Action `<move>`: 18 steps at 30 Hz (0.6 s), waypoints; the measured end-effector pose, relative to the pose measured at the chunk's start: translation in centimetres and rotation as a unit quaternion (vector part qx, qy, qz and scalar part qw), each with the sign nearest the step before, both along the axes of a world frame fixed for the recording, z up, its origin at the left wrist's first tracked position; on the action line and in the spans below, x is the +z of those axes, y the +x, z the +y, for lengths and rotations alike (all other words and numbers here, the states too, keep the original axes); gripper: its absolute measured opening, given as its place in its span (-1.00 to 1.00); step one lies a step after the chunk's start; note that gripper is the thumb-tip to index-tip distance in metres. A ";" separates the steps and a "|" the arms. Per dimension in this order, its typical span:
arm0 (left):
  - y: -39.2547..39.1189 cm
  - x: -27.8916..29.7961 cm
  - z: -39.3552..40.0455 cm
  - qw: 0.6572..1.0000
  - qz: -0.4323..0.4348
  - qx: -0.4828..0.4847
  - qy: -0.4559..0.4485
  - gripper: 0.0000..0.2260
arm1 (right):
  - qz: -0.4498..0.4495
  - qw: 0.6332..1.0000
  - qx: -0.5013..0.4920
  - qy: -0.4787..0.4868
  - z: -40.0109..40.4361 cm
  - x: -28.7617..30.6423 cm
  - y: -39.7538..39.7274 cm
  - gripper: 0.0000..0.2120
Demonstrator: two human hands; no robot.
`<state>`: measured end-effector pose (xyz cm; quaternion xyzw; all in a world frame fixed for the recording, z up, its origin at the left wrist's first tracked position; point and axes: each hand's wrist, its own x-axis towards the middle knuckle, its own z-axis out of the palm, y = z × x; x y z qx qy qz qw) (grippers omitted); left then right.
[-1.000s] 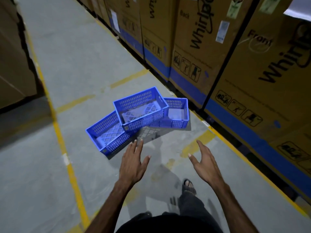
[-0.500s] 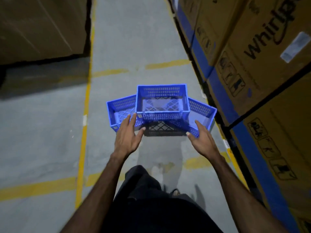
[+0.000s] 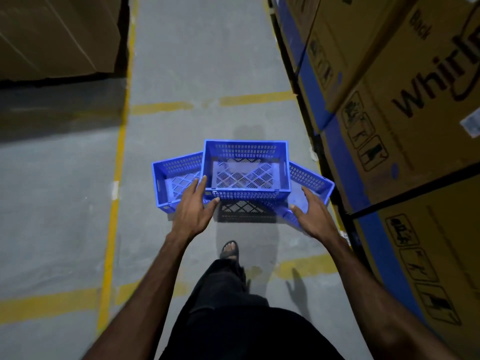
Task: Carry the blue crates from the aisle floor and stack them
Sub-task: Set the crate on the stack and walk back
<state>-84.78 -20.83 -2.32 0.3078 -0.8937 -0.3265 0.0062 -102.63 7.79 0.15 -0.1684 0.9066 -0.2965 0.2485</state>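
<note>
Closing in, I have brought both hands down to the top blue crate [image 3: 246, 172]: left hand [image 3: 194, 211] spread wide, fingertips touching its near corner; right hand [image 3: 313, 216] open just beside it. Lifting comes next.

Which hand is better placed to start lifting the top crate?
Left. The left hand already has fingers at the top crate's near left corner, while the right hand looks short of it, over the right crate.
</note>
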 end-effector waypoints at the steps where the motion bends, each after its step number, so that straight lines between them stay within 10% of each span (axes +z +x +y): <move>1: -1.2 -0.5 -1.0 1.000 -0.006 -0.010 0.003 -0.26 | -0.006 1.000 -0.003 0.016 -0.5 -0.6 -1.1 -0.38; 18: -16.9 -15.7 -15.5 0.991 -0.115 -0.004 0.073 -0.20 | -0.134 0.982 -0.129 0.026 -12.2 -15.1 -20.1 -0.33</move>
